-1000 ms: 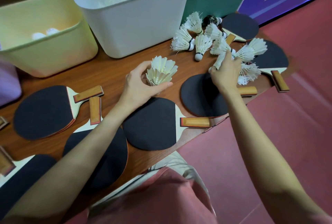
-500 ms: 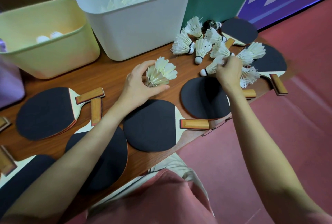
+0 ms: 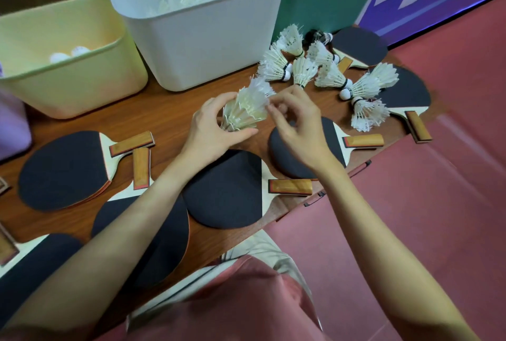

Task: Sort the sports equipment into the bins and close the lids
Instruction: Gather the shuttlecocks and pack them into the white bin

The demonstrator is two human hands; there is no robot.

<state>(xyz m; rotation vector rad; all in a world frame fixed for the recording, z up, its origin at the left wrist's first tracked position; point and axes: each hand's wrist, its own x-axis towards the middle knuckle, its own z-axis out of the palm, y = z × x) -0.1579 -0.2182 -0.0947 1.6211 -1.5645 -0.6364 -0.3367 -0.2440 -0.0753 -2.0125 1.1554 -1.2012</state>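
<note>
Left hand [image 3: 210, 132] grips a stack of shuttlecocks [image 3: 246, 110] above the bench [image 3: 153, 119] middle — right hand [image 3: 298, 121] pinches its feathered top. Loose shuttlecocks [image 3: 331, 75] lie near the far right corner, beside the white bin [image 3: 202, 36].

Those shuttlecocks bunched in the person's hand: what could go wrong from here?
1. The left hand grips a nested stack of shuttlecocks while the right hand pinches its feathers; pressing could bend them, or the stack might slip apart.
2. The loose shuttlecocks lie close together near the table edge, so a reaching arm might knock some off.
3. The white bin stands beside the yellow bin holding white balls, so a careless drop could land wrongly.
</note>
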